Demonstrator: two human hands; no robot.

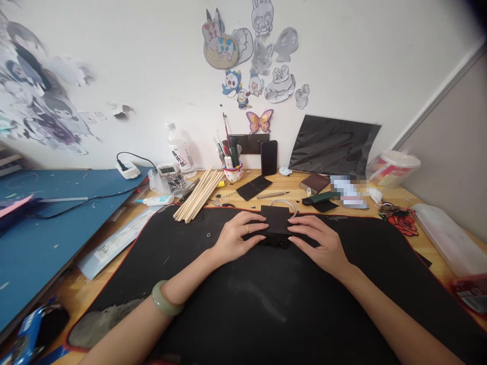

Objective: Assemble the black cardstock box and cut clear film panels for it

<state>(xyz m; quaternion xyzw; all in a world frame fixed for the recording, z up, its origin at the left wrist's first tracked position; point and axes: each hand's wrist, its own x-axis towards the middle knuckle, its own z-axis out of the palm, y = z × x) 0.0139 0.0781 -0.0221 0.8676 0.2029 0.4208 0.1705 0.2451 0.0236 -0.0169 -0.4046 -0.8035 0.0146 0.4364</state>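
A small black box-like piece (274, 219) rests on the black desk mat (243, 309), its flat top panel tilted upward toward the back. Below that panel, a darker front face shows small details too dim to make out. My left hand (240, 235), with a ring and a green bangle on that arm, grips the left side with fingertips and thumb. On the opposite side, my right hand (318, 242) holds the right edge in the same way. Behind the box lies a thin pale ring (286, 204), partly hidden by it.
A bundle of wooden sticks (200, 195) lies at the mat's back left. Farther back stand a pen cup (233, 173), a bottle (180, 149) and a phone (269, 158). A green-handled cutter (317, 198) and a brown block (314, 183) lie at back right, near a tub (393, 168).
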